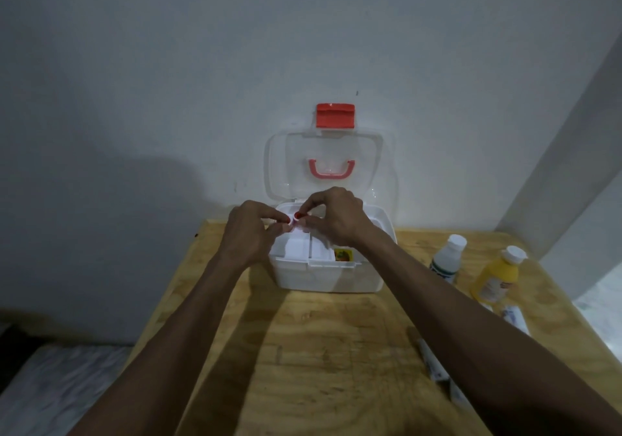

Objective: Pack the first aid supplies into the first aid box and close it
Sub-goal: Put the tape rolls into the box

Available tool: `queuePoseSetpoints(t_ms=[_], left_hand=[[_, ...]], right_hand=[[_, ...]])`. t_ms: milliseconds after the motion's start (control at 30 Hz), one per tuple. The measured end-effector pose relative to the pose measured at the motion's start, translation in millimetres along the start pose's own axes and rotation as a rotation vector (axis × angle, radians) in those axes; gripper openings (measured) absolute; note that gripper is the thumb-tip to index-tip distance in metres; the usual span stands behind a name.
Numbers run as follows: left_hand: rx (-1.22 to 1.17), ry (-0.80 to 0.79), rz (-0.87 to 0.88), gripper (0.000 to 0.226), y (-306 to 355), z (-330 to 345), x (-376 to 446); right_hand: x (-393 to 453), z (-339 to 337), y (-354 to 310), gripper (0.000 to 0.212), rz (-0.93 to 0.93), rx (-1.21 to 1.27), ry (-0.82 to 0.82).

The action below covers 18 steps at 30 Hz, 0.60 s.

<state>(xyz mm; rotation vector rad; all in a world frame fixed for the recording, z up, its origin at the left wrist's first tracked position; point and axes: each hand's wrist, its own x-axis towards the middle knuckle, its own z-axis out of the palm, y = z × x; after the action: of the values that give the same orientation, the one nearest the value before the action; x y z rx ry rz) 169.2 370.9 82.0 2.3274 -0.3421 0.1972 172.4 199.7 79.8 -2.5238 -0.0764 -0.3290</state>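
The white first aid box [328, 275] stands open against the wall, its clear lid [324, 166] upright with a red latch and pink handle. A white divided tray [299, 247] sits inside, and a small yellow packet [343, 254] lies in its front right compartment. Both hands hover over the tray's back left corner. My left hand [252, 230] and my right hand [336, 215] each pinch a small red-and-white item [293, 219] between fingertips. What that item is cannot be made out.
On the wooden table [319, 351], a white bottle [446, 259] and a yellow bottle [496, 275] stand to the right of the box. A small tube [515, 318] and flat packets [434, 365] lie by my right forearm. The wall stands right behind the box.
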Motion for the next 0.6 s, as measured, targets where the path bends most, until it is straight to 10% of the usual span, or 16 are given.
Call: queuePoseSetpoints(t_ms=[600], left_hand=[[-0.222,0.164,0.184,0.024,69.3,27.6,-78.2]], right_hand=[[-152.5,-115.2,49.5,0.013,0.112,0.188,0.24]])
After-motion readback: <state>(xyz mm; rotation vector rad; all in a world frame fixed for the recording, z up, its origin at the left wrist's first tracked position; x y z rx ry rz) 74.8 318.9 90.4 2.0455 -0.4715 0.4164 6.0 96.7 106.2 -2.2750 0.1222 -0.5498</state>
